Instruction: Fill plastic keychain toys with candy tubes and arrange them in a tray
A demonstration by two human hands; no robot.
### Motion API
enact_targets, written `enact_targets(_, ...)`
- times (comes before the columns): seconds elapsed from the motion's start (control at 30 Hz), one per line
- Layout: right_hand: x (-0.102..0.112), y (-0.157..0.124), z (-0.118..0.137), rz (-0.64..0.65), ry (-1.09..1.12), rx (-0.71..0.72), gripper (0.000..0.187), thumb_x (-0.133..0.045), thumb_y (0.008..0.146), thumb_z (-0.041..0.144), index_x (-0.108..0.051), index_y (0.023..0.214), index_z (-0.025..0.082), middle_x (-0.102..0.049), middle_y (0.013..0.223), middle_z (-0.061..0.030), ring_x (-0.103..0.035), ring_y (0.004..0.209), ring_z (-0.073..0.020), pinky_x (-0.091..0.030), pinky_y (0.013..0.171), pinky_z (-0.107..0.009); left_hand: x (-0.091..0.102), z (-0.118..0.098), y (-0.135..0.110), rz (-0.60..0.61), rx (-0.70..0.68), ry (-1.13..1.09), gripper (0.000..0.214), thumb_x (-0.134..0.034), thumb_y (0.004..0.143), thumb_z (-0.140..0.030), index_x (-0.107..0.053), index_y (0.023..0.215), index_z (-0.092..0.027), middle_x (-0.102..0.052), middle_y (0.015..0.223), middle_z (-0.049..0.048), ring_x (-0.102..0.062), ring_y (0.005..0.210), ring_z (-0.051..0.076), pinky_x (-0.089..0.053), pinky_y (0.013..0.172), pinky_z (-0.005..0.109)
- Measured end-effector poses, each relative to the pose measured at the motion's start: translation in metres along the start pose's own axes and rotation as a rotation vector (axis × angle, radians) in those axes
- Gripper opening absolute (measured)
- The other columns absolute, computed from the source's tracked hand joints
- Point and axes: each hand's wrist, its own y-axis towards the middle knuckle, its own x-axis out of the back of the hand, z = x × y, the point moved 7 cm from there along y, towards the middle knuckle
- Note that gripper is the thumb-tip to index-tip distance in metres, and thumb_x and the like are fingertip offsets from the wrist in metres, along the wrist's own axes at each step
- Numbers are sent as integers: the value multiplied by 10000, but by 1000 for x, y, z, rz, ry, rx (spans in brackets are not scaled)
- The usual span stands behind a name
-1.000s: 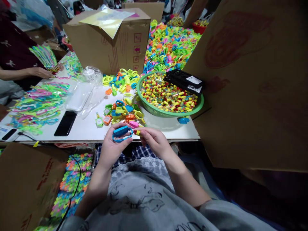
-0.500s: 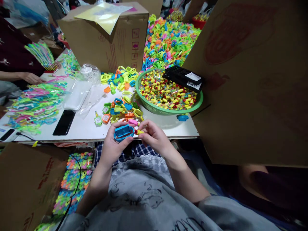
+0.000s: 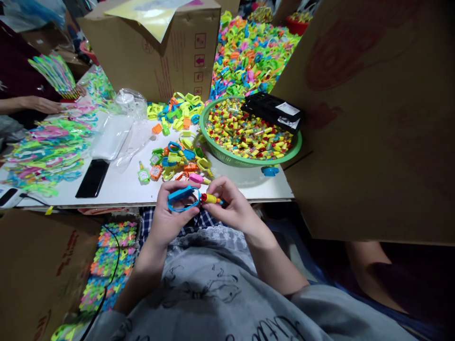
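Observation:
My left hand [image 3: 169,215] is closed on a blue plastic toy watch [image 3: 182,195], its band curved into a loop. In my right hand [image 3: 232,203] a small yellow piece with a red end [image 3: 210,198] is pinched between thumb and fingers. Its red end points at the right side of the blue band, very close to it; whether they touch I cannot tell. Just beyond my hands lies a pile of toy watches [image 3: 174,158] in several colours. A green basket [image 3: 232,160] full of similar yellow and red pieces stands behind to the right.
A black tray [image 3: 272,111] rests on the basket's rim. Cardboard boxes stand at the back [image 3: 181,61] and right [image 3: 373,142]. A black phone [image 3: 92,179] and a heap of colourful strips [image 3: 53,147] lie left, near another person's hand [image 3: 40,104].
The blue toy watch has turned in my left hand, so its band loop shows more from the side. The yellow piece shows more of its length in my right fingers.

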Motion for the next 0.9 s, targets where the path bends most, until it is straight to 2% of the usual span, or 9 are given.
enact_targets(0.1, 4, -2, 1, -20, -29, -1, 189, -638, 829, 292, -481, 901, 218, -519, 801, 24, -493, 660, -84, -408, 575, -212, 1, -1, 0, 5, 2, 10, 366, -746, 746, -247, -518, 1032, -241, -671, 1049, 27, -661, 926, 123, -539, 778, 207)
enact_targets(0.23, 9, -3, 0, -39, -78, -41, 209, -662, 812, 353, -512, 843, 211, -547, 812, 13, -511, 668, -97, -442, 597, -240, 4, -3, 1, 23, 21, 71, 374, -756, 732, -277, -520, 1018, -232, -674, 1035, 51, -663, 861, 133, -551, 741, 233)
enact_targets(0.4, 11, -3, 4, -61, -146, 7, 180, -678, 802, 349, -584, 867, 210, -595, 812, 9, -554, 734, -113, -480, 707, -276, 4, -5, 2, 27, -22, 94, 349, -757, 729, -280, -525, 984, -229, -673, 1010, 48, -654, 794, 122, -547, 693, 227)
enact_targets(0.53, 12, -3, 7, -77, -144, 37, 155, -686, 801, 316, -633, 904, 213, -632, 837, -2, -583, 747, -118, -492, 697, -274, 2, -2, -1, -19, -53, 50, 324, -731, 753, -259, -518, 996, -245, -650, 1017, 36, -641, 879, 130, -536, 718, 219)
enact_targets(0.63, 15, -4, 11, -95, -179, 33, 162, -702, 784, 322, -659, 880, 199, -654, 816, -14, -606, 740, -133, -510, 693, -290, -1, 7, -2, -48, 6, -80, 318, -722, 757, -338, -515, 983, -257, -615, 1083, 32, -628, 937, 134, -530, 759, 225)
enact_targets(0.73, 19, -3, 20, -111, -276, 47, 159, -710, 774, 320, -684, 865, 191, -679, 819, -29, -622, 744, -144, -519, 703, -298, -5, 17, -2, -55, 106, -179, 396, -763, 704, -400, -512, 979, -267, -603, 1123, 35, -634, 945, 144, -534, 767, 239)
enact_targets(0.8, 22, -3, 28, -113, -346, 64, 160, -710, 775, 319, -700, 874, 193, -692, 828, -41, -629, 747, -152, -521, 699, -299, -6, 21, -2, -69, 153, -178, 437, -789, 673, -396, -511, 985, -269, -625, 1071, 33, -640, 948, 161, -538, 785, 265)
enact_targets(0.9, 24, -1, 38, -105, -410, 81, 179, -709, 776, 336, -721, 891, 198, -695, 809, -50, -627, 723, -160, -518, 681, -302, -6, 20, -2, -92, 140, -138, 367, -773, 709, -320, -522, 972, -270, -641, 1022, 8, -626, 978, 146, -513, 850, 269)
